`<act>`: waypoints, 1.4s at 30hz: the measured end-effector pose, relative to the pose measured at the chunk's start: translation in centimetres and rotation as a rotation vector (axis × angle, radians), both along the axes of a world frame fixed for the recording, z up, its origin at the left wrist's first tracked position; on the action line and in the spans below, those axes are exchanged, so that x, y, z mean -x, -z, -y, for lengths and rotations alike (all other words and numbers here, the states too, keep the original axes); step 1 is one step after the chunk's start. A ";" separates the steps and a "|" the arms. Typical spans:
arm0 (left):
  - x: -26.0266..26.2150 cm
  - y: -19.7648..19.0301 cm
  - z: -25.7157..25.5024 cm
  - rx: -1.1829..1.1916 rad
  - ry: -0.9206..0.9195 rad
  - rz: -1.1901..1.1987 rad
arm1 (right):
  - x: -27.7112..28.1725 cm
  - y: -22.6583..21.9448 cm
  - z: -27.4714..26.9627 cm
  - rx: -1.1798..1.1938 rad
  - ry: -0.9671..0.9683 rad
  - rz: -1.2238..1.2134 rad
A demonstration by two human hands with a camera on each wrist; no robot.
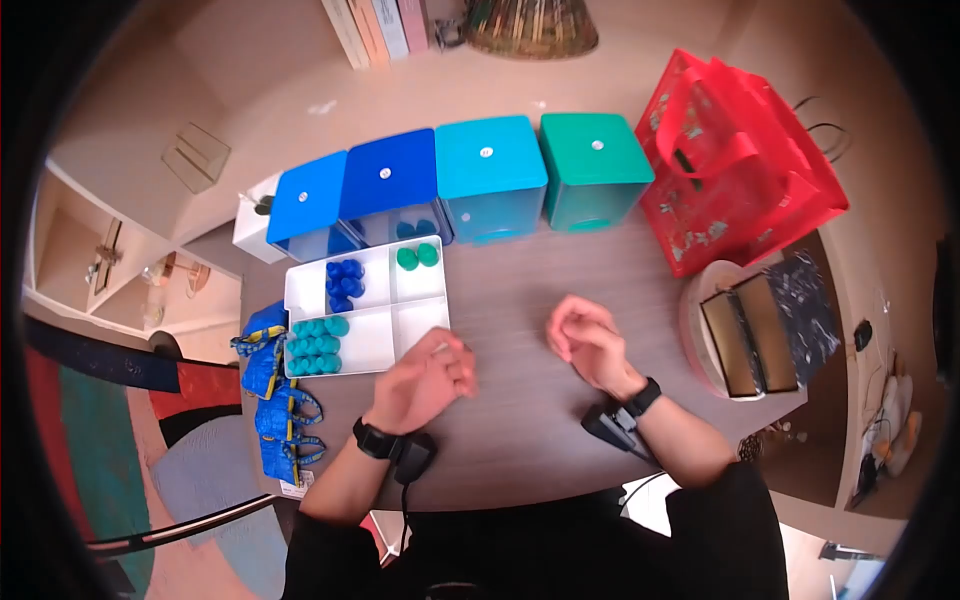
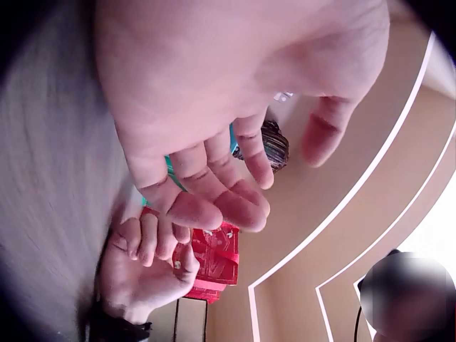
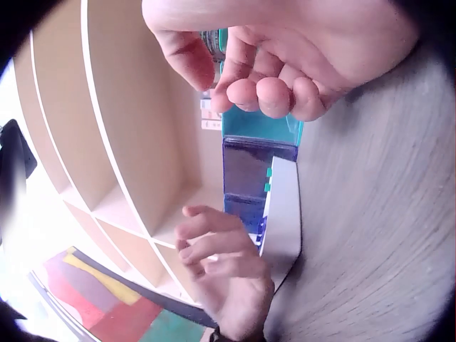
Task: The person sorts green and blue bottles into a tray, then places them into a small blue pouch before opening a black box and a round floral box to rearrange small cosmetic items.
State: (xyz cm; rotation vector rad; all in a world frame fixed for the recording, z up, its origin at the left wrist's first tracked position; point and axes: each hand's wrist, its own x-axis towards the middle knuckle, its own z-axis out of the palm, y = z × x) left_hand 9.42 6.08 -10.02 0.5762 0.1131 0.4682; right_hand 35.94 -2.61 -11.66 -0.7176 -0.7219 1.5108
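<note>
My left hand (image 1: 422, 378) is just off the front right corner of a white divided tray (image 1: 369, 256), its fingers loosely bent with nothing in them. To the right, my right hand (image 1: 590, 342) is over the table, fingers loosely curled and holding nothing; the right wrist view shows its palm bare. In the tray, dark blue rounded pieces (image 1: 345, 284) fill part of the back left compartment. Two green pieces (image 1: 417, 257) sit in the back right one. Several teal pieces (image 1: 315, 346) lie at the front left.
Behind the tray stand a light blue bin (image 1: 306, 205), a dark blue bin (image 1: 388, 178), a cyan bin (image 1: 490, 170) and a green bin (image 1: 596, 165). A red bag (image 1: 745, 170) and a round container (image 1: 707, 330) stand right. Small blue bags (image 1: 280, 410) line the left edge.
</note>
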 end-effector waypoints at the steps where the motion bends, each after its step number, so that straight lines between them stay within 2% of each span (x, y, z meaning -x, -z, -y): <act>1: 0.6 1.2 0.6 -0.020 0.015 0.006 | 0.1 0.4 0.7 -0.058 0.038 0.028; 2: 0.8 1.4 1.1 -0.002 0.019 -0.003 | 0.3 0.5 1.2 -0.124 0.080 0.064; 4: 0.6 1.2 2.3 -0.200 0.127 -0.036 | 1.0 -0.1 2.3 -0.071 0.067 0.113; 6: 0.4 0.8 3.0 -0.103 0.172 -0.005 | 1.4 -0.5 3.1 -0.070 0.029 0.296; 9: 0.5 0.6 3.4 -0.128 0.221 -0.084 | 1.8 -1.0 3.5 -0.038 0.021 0.338; 11: 0.5 0.8 3.6 -0.092 0.121 -0.164 | 1.9 -1.2 3.5 -0.030 0.026 0.349; 15: 0.2 0.4 3.7 -0.176 0.181 -0.187 | 2.0 -0.3 3.6 -0.041 0.034 0.366; 20: 0.4 0.5 3.5 -0.091 0.154 -0.123 | 2.4 -0.9 3.7 -0.019 0.049 0.366; 22: 0.5 0.5 3.4 -0.080 0.141 -0.120 | 2.4 -0.4 3.5 -0.109 0.086 0.403; 29: 0.5 0.1 3.4 -0.101 0.158 -0.194 | 2.7 -0.9 3.3 -0.176 0.096 0.442; 34: 0.4 0.2 3.9 -0.074 0.093 -0.220 | 2.7 -0.9 3.5 -0.132 0.090 0.431; 36: 0.4 0.6 4.0 -0.078 0.101 -0.158 | 2.8 -0.9 3.8 -0.093 0.090 0.462; 39: 0.0 0.2 4.3 -0.210 0.091 -0.231 | 3.4 -1.5 3.9 -0.053 0.073 0.468; 42: -0.2 0.5 3.9 -0.201 0.031 -0.210 | 3.2 -0.4 3.1 -0.071 0.097 0.478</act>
